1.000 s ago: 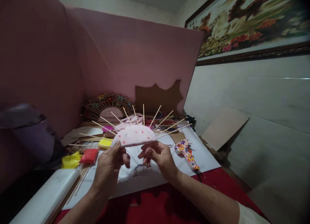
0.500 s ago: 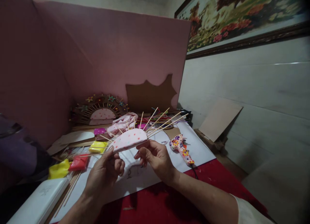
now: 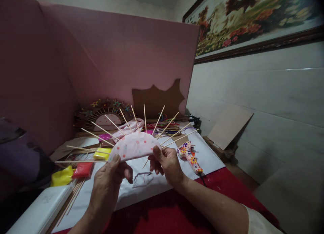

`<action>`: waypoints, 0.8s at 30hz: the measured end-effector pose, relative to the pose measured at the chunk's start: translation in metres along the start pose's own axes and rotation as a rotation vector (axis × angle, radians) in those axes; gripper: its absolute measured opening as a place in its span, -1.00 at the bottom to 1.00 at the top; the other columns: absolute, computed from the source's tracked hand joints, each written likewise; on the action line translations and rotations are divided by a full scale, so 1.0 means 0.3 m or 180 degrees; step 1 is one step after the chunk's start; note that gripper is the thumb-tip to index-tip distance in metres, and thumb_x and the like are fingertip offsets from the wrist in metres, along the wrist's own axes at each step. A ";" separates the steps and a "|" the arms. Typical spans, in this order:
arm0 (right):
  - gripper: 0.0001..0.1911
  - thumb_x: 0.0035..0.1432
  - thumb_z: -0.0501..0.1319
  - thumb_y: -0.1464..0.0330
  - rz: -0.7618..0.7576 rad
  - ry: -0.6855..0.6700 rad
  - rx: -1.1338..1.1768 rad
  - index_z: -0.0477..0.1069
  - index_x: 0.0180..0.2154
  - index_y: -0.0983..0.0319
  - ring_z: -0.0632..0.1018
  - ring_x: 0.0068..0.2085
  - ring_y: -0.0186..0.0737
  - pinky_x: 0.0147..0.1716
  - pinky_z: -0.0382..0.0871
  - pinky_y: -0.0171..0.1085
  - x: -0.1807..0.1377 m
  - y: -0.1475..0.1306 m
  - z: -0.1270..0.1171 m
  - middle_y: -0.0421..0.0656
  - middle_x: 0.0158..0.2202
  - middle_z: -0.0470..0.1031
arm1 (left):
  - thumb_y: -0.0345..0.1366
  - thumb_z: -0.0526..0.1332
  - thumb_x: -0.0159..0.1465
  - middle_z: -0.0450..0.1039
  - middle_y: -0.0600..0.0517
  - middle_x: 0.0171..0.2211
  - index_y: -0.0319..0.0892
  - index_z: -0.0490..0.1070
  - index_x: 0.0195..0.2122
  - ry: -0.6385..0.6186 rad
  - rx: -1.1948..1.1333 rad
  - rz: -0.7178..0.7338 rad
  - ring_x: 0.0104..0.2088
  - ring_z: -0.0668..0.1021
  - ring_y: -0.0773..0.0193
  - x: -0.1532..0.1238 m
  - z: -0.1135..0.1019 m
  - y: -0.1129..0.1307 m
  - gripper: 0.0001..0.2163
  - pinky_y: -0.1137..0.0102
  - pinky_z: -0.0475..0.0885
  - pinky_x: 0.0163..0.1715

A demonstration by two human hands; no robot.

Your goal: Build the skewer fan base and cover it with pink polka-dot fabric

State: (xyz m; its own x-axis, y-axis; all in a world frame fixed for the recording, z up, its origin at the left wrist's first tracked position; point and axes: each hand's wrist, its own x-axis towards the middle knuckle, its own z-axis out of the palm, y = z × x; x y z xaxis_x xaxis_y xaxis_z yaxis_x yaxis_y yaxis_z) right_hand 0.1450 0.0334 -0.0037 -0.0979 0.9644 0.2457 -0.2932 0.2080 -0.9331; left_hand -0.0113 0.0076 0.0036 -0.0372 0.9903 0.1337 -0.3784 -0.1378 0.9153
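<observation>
Between my two hands, raised above the table, is a half-round piece covered in pink dotted fabric (image 3: pixel 135 145), with several thin wooden sticks fanning out from its curved edge. My left hand (image 3: pixel 108 180) pinches its lower left corner, thumb on the front. The lower right corner is gripped by my right hand (image 3: pixel 168 165), its thumb pressed on the fabric. One stick end pokes out below, beside the right fingers. A flower-patterned glue gun (image 3: pixel 189 157) lies on the white sheet (image 3: pixel 212 158) to the right of my right hand.
At the back left stands a similar fan (image 3: pixel 107 119) decorated with stars. Yellow (image 3: pixel 102 153) and red packets (image 3: pixel 82 170), loose sticks (image 3: pixel 73 200) and a white box (image 3: pixel 42 210) lie on the left. A cut brown cardboard (image 3: pixel 159 99) leans at the back; a purple object (image 3: pixel 19 153) stands far left.
The half-round piece has been tilted up to face me, so its fan of sticks now shows widely. My right hand has shifted slightly right and its thumb now lies on the front.
</observation>
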 end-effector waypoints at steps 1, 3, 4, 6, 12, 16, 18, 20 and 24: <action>-0.51 0.02 0.15 0.02 0.0070 0.0013 0.0062 0.40 -0.58 0.35 0.23 -0.79 -0.51 -0.85 -0.07 -0.49 0.001 0.000 0.000 -0.21 -0.77 0.36 | -0.19 0.10 0.17 0.33 0.01 -0.73 -0.23 0.37 -0.65 -0.0012 0.0023 0.0044 -0.63 0.37 0.30 -0.002 0.000 -0.001 -0.69 0.39 0.29 -0.55; -0.52 0.03 0.16 0.04 0.0214 0.0071 0.0157 0.42 -0.59 0.35 0.22 -0.80 -0.53 -0.85 -0.09 -0.50 0.001 0.000 -0.001 -0.22 -0.78 0.36 | -0.19 0.10 0.17 0.34 0.01 -0.72 -0.23 0.38 -0.64 -0.0017 0.0056 0.0105 -0.62 0.37 0.30 -0.005 -0.001 -0.003 -0.69 0.39 0.29 -0.54; -0.53 0.03 0.16 0.05 0.0264 0.0098 0.0199 0.42 -0.59 0.35 0.22 -0.80 -0.53 -0.85 -0.09 -0.50 0.000 0.001 -0.001 -0.23 -0.78 0.36 | -0.19 0.10 0.17 0.34 0.01 -0.72 -0.23 0.38 -0.65 -0.0011 0.0069 0.0120 -0.62 0.37 0.30 -0.006 -0.001 -0.003 -0.68 0.39 0.29 -0.53; -0.54 0.03 0.17 0.07 0.0300 0.0112 0.0262 0.43 -0.59 0.36 0.21 -0.81 -0.54 -0.85 -0.10 -0.50 -0.003 0.004 -0.001 -0.21 -0.78 0.37 | -0.19 0.10 0.17 0.33 0.01 -0.73 -0.23 0.38 -0.67 0.0010 0.0080 0.0109 -0.61 0.37 0.30 -0.009 -0.001 -0.002 -0.67 0.40 0.29 -0.53; -0.56 0.01 0.20 0.10 0.0239 0.0156 0.0464 0.44 -0.60 0.37 0.25 -0.81 -0.50 -0.85 -0.05 -0.49 -0.015 0.027 -0.002 -0.12 -0.75 0.44 | -0.18 0.07 0.19 0.35 -0.01 -0.71 -0.24 0.38 -0.67 -0.0027 0.0146 0.0115 -0.61 0.38 0.30 -0.017 -0.010 -0.006 -0.64 0.39 0.28 -0.52; -0.55 0.00 0.21 0.08 0.0220 0.0102 0.0542 0.43 -0.58 0.37 0.26 -0.81 -0.46 -0.85 -0.04 -0.48 -0.010 0.040 -0.001 -0.10 -0.75 0.44 | -0.17 0.06 0.20 0.36 0.00 -0.71 -0.22 0.38 -0.66 -0.0002 0.0402 0.0272 -0.61 0.39 0.30 -0.021 -0.017 -0.006 -0.64 0.38 0.27 -0.49; -0.56 -0.02 0.22 0.06 0.0175 -0.0017 0.0661 0.43 -0.57 0.36 0.28 -0.77 -0.44 -0.83 0.02 -0.46 -0.004 0.041 0.001 -0.09 -0.71 0.46 | -0.17 0.06 0.21 0.37 0.02 -0.69 -0.20 0.38 -0.69 0.0086 0.0742 0.0437 -0.58 0.40 0.30 -0.027 -0.013 0.001 -0.62 0.37 0.27 -0.44; -0.57 -0.05 0.25 0.07 0.0276 -0.0130 0.0876 0.42 -0.57 0.35 0.29 -0.73 -0.44 -0.79 0.07 -0.45 0.002 0.038 0.005 -0.09 -0.66 0.48 | -0.17 0.05 0.21 0.36 0.03 -0.66 -0.18 0.35 -0.74 0.0208 0.1234 0.0604 -0.54 0.42 0.31 -0.036 -0.004 0.010 -0.59 0.38 0.26 -0.36; -0.75 -0.06 0.32 0.24 0.0827 -0.0075 0.1460 0.40 -0.55 0.31 0.27 -0.72 -0.50 -0.73 0.11 -0.47 0.001 0.030 0.009 -0.22 -0.69 0.43 | -0.19 0.05 0.22 0.36 0.04 -0.66 -0.16 0.33 -0.74 0.0256 0.1875 0.0867 -0.53 0.43 0.31 -0.057 0.014 0.022 -0.60 0.40 0.26 -0.37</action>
State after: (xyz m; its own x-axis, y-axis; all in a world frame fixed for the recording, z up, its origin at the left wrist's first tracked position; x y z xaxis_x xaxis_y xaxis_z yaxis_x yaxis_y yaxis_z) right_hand 0.1397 0.0352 -0.0111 -0.2424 0.9696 0.0323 -0.6420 -0.1354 -0.7547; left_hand -0.0092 -0.0103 0.0089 -0.1378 0.9137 0.3823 0.2235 -0.3474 0.9107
